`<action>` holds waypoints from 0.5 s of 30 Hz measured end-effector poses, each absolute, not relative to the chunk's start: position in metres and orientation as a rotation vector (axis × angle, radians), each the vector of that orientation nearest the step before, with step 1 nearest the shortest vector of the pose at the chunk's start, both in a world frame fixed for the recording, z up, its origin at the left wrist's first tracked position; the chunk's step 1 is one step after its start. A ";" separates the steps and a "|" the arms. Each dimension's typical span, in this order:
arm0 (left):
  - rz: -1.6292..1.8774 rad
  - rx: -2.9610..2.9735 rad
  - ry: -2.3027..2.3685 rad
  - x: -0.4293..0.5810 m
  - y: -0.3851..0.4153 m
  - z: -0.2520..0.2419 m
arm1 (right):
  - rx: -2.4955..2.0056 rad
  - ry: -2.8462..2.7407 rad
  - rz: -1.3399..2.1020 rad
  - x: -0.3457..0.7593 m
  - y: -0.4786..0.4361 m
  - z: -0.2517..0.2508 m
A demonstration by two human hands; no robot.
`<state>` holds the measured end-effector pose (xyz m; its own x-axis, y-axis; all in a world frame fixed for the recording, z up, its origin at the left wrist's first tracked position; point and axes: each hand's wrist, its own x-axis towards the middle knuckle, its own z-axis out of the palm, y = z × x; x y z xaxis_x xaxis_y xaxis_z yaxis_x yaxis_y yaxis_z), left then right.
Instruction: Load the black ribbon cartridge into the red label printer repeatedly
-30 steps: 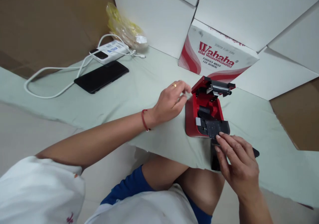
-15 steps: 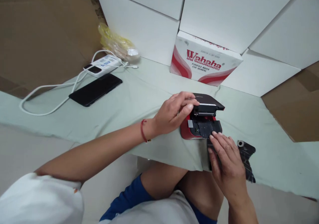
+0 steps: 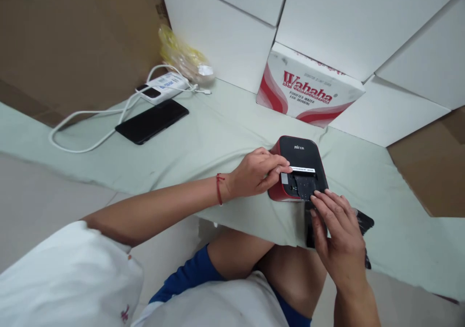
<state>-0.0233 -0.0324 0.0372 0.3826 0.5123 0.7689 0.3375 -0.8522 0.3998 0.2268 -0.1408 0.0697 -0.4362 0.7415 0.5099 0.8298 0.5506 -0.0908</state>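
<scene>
Red-black device [image 3: 300,161] sitting on desk [image 3: 232,114]. Left hand [image 3: 257,173] touching lid [image 3: 304,153] edge; right hand [image 3: 337,230] covering part of black strip [image 3: 305,185], partly hiding dark piece [image 3: 364,221] behind. Whether either grip is pinching, I cannot tell.

red printer [image 3: 279,190], black lid [image 3: 300,151], black strip [image 3: 305,187], red-waved white box [image 3: 308,92], pale green surface [image 3: 225,128], black phone [image 3: 152,122], white cable [image 3: 74,150], yellow-tinged clear bag [image 3: 187,58], red bracelet [image 3: 219,190], blue shorts [image 3: 185,272], white shirt [image 3: 72,269]
</scene>
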 end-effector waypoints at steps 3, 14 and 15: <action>1.536 2.482 0.700 -0.029 -0.039 0.043 | -1.250 -2.274 -0.230 0.225 -0.141 0.069; 1.563 2.627 0.673 -0.028 -0.039 0.019 | -1.279 -2.216 -0.201 0.222 -0.142 0.066; 1.562 2.652 0.650 -0.028 -0.038 0.017 | -1.279 -2.208 -0.199 0.222 -0.141 0.067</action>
<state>-0.0283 -0.0384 0.0175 0.4216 0.3465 0.8380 0.3507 -0.9145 0.2018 0.2217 -0.1411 0.0666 -0.3771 0.7485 0.5455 0.8339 0.5307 -0.1518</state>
